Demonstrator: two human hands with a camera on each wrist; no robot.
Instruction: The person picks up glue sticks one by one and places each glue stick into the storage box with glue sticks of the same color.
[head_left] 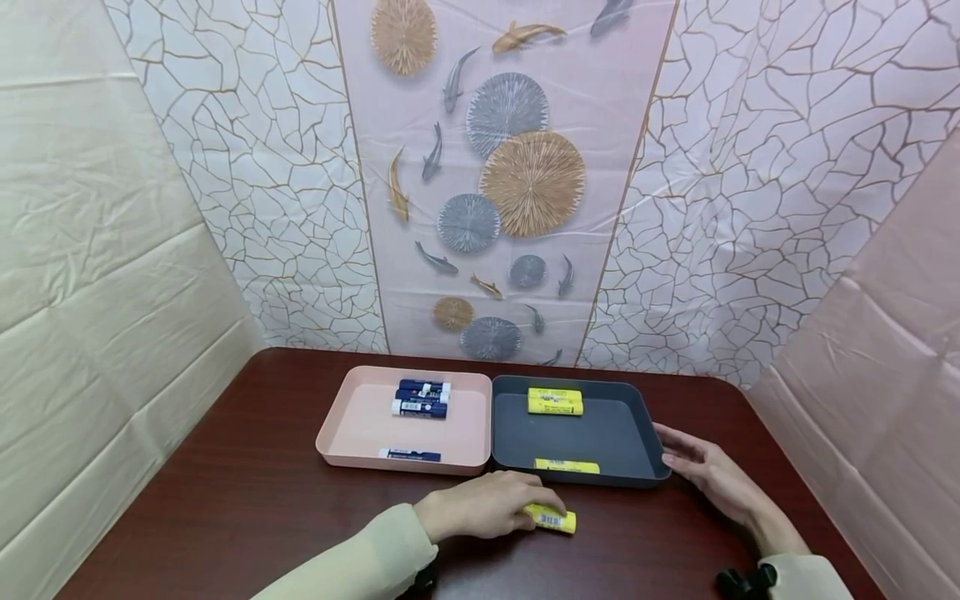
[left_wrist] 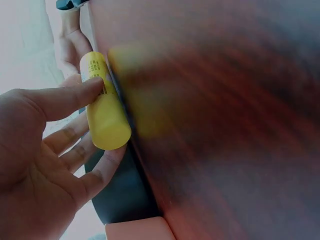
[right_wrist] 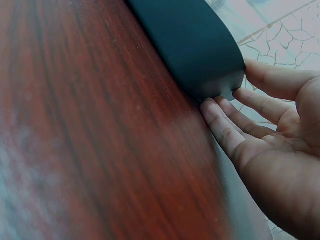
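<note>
My left hand point(head_left: 491, 506) holds a yellow glue stick point(head_left: 551, 518) between thumb and fingers, in front of the dark grey tray point(head_left: 618, 433). In the left wrist view the thumb presses on the printed side of this glue stick point(left_wrist: 107, 112), and its flat end faces the camera. At the tray's right side, my right hand point(head_left: 712, 479) rests with extended fingers touching the outer wall. The right wrist view shows those fingertips point(right_wrist: 212, 107) against the tray's corner point(right_wrist: 205, 65). Inside the dark tray lie yellow glue sticks point(head_left: 555, 402), with another point(head_left: 567, 466) along its front wall.
A pink tray point(head_left: 360, 421) stands directly left of the dark one. It holds several dark blue glue sticks with white caps point(head_left: 420, 408), one of them point(head_left: 409, 455) near the front wall. Both trays sit on the dark red wooden table point(head_left: 247, 475), before a patterned cloth backdrop.
</note>
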